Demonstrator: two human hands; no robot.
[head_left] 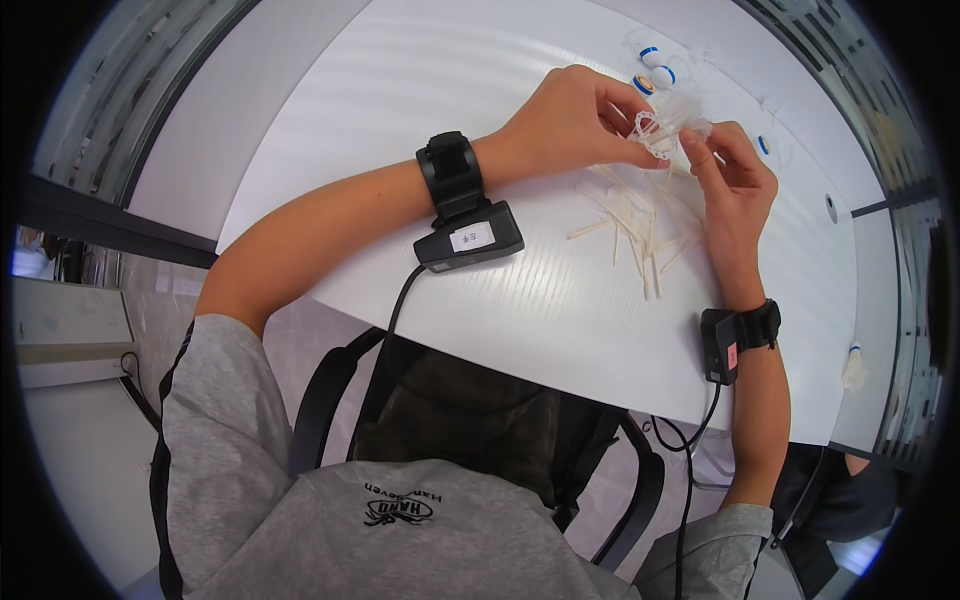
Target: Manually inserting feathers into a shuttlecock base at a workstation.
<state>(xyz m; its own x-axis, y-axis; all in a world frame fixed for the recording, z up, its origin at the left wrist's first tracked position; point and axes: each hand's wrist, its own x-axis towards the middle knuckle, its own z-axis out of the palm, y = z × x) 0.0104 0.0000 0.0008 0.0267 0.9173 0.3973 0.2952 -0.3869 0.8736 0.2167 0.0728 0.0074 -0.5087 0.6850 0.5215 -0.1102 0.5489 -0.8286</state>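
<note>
White plastic piece (655,135) seemed light and fragile, best taken by its rim; left hand (575,115) and right hand (738,190) both pinched it.

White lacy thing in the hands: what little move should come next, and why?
Maybe the right hand could gently turn the white lacy thing a little while the left hand steadies it. Both hands have fingers on it, and those fingers hide part of it, so a small turn might show more.

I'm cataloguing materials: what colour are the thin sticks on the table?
The thin sticks are pale cream; the head view shows them.
</note>
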